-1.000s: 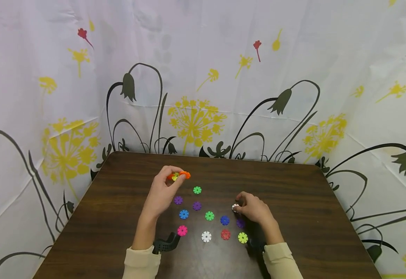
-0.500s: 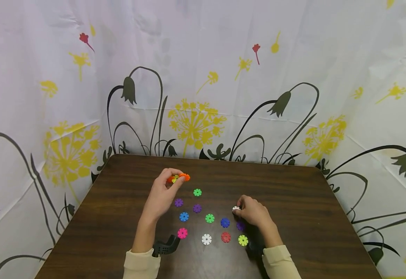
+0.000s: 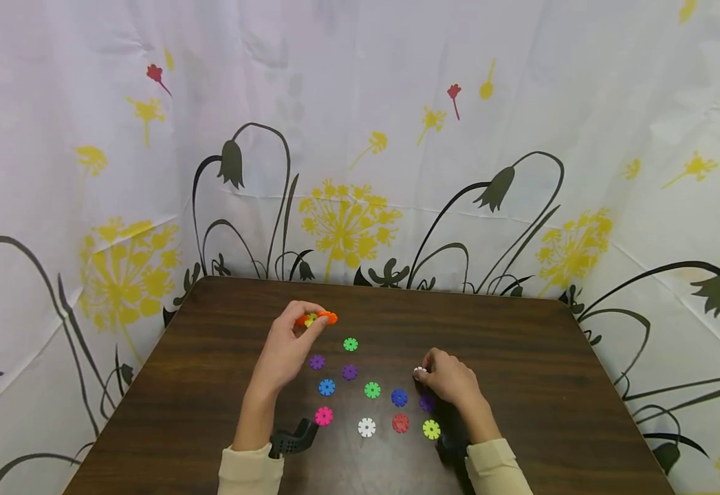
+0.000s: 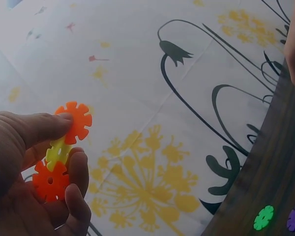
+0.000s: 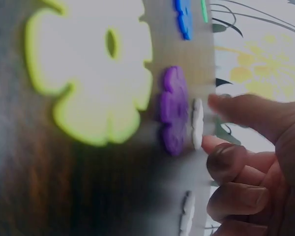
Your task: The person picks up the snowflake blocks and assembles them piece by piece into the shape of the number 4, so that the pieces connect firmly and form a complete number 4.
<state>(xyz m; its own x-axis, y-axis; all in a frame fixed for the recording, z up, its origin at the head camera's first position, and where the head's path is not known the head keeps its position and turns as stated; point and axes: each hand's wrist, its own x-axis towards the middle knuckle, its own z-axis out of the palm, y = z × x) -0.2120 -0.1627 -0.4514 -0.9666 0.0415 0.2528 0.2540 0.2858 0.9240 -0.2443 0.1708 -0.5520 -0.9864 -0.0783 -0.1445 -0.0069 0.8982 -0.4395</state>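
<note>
Chain [image 4: 59,153] and white disc [image 5: 198,123], each at the fingertips of one hand; the white disc serves as landmark. My right hand [image 3: 449,375] has thumb and forefinger drawn in about the white disc's rim, only a narrow gap between their tips; whether the disc is raised from the table [image 3: 520,364] I cannot tell. My left hand [image 3: 288,347] pinches the chain, three linked notched pieces, orange at both ends and yellow in the middle. The chain is held up to the left of the white disc, farther from me and well apart from it. From the head view its long axis runs roughly left to right, the orange end under my thumb being the one nearer the white disc. Nearer me than that landmark lie a purple disc [image 5: 169,118], just beside it, and a yellow disc [image 5: 88,73], farther off.
</note>
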